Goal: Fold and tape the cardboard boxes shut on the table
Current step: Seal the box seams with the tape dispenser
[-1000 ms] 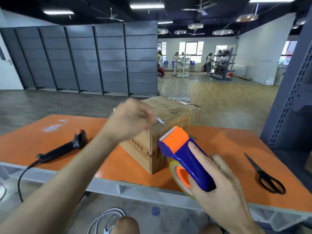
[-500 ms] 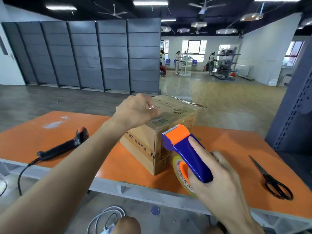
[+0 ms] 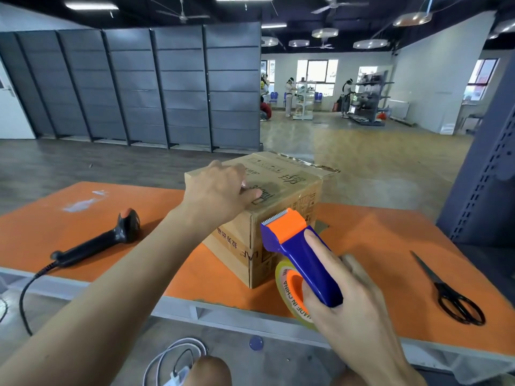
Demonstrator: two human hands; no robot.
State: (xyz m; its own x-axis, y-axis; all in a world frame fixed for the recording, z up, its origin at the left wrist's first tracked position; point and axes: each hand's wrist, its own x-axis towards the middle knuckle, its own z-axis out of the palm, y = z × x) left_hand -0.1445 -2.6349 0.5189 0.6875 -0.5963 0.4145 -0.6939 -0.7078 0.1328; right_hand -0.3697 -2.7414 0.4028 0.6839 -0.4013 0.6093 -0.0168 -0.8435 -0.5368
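Note:
A closed brown cardboard box [image 3: 289,185] stands in the middle of the orange table [image 3: 370,240]. My left hand [image 3: 217,193] rests on the box's top near its left front corner, fingertips pressing down on a shiny bit of tape. My right hand [image 3: 351,313] grips a blue tape dispenser [image 3: 301,254] with an orange toothed head, held just in front of the box's near corner. Its yellowish tape roll [image 3: 289,296] hangs below the handle. Whether a tape strip runs from dispenser to box is unclear.
A black handheld scanner [image 3: 103,243] with a cable lies on the table to the left. Black scissors [image 3: 448,293] lie at the right. A grey shelf upright [image 3: 485,176] stands beyond the table's right end. White cables lie on the floor below.
My left hand, which held a small tape end in the air, has come down onto the box top. The dispenser has stayed near the box's front corner.

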